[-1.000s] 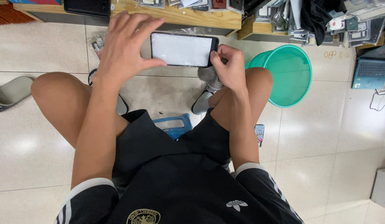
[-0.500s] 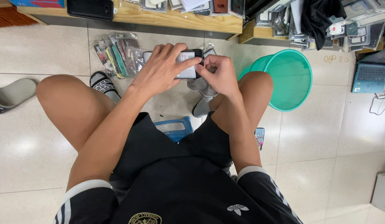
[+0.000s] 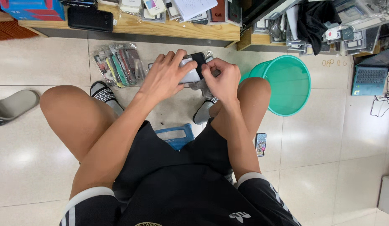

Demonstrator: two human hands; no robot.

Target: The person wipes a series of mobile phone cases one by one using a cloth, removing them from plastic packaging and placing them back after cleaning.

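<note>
Nearest the camera, a blue stool (image 3: 177,136) shows between the seated person's knees, and a small phone (image 3: 260,144) lies on the tiled floor (image 3: 328,167) beside the right leg. Above the knees both hands have closed in on a dark phone (image 3: 198,59), which a second ago was held out flat with its pale screen facing up; it now sits turned and mostly covered. The left hand (image 3: 165,77) wraps over it, grip pressed around its pale upper part. The right hand (image 3: 221,79) pinches its right edge with fingertips together. The work has gone from viewing to close fingering. Beyond lie packets of accessories (image 3: 117,65), a green bucket (image 3: 286,83), then the wooden worktop (image 3: 169,28).
</note>
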